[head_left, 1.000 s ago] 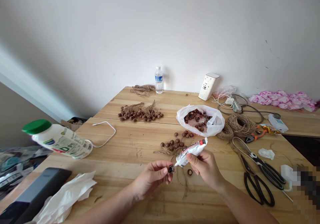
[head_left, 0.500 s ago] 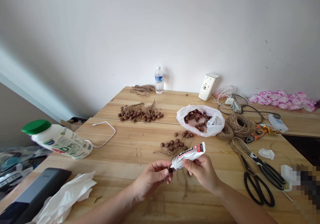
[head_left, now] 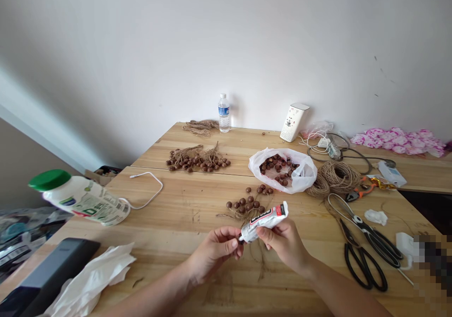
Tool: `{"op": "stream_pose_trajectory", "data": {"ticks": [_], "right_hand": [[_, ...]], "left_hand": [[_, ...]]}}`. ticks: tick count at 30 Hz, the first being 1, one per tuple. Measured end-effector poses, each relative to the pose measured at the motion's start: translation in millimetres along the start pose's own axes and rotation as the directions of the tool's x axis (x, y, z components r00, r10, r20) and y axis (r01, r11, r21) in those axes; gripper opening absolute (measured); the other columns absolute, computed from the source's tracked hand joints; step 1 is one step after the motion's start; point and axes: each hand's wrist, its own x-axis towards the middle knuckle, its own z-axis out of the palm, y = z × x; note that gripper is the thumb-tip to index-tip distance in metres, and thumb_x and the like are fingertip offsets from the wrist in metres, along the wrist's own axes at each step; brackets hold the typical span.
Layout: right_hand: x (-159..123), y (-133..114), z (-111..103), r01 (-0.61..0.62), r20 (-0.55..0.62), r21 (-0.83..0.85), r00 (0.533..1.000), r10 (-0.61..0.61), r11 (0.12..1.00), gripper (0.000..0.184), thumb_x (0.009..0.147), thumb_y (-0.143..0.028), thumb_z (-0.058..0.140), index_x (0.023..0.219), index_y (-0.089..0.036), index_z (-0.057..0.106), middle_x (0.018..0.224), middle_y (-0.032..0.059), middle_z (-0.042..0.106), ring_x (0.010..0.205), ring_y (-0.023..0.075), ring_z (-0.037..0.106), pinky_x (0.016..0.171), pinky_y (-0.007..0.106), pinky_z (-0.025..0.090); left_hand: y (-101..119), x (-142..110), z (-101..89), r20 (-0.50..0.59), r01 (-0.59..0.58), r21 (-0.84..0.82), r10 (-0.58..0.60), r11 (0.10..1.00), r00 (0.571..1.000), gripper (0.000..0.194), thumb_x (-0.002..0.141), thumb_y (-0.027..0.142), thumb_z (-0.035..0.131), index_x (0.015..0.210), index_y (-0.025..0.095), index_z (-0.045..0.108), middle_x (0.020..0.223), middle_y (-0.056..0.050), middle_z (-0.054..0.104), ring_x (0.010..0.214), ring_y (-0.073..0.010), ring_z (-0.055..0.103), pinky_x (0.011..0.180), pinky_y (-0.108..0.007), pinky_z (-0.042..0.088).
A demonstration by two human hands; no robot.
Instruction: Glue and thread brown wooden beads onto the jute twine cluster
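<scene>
My left hand (head_left: 215,251) pinches a small dark-brown nutshell (head_left: 240,240) between thumb and fingers, which partly hide it. My right hand (head_left: 284,246) is closed around a white glue tube (head_left: 264,223) with a red band at its crimped end. The tube slants down to the left, its nozzle at the nutshell. Just beyond the tube lie several round brown nuts (head_left: 243,205) tied to twine. Loose twine ends (head_left: 262,260) show under my hands. A white plastic bag (head_left: 304,185) behind them holds many brown nutshells (head_left: 278,168).
On the right are a twine roll (head_left: 335,175), orange-handled pliers (head_left: 362,192) and two pairs of scissors (head_left: 367,265) (head_left: 383,246). Bundled nuts (head_left: 199,161) and a water bottle (head_left: 223,113) stand farther back. On the left are a green-capped bottle (head_left: 92,199), crumpled tissue (head_left: 95,274) and a dark case (head_left: 52,270).
The glue tube has shifted slightly left and rolled a little in my right hand, its nozzle still at the nutshell. My left hand stays nearly still.
</scene>
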Motion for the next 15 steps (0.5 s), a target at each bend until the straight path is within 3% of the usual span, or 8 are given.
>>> {"op": "stream_pose_trajectory", "data": {"ticks": [15], "right_hand": [[0.7, -0.9, 0.2, -0.027, -0.005, 0.003, 1.000, 0.027, 1.000, 0.030, 0.082, -0.043, 0.061, 0.072, -0.015, 0.066, 0.049, -0.0037, 0.044, 0.043, 0.0079, 0.034, 0.039, 0.021, 0.028]], "left_hand": [[-0.1, 1.0, -1.5, -0.005, 0.006, 0.026, -0.006, 1.000, 1.000, 0.029, 0.056, 0.028, 0.084, 0.077, 0.012, 0.071, 0.059, -0.003, 0.067, 0.054, -0.0109, 0.056, 0.054, -0.022, 0.038]]}}
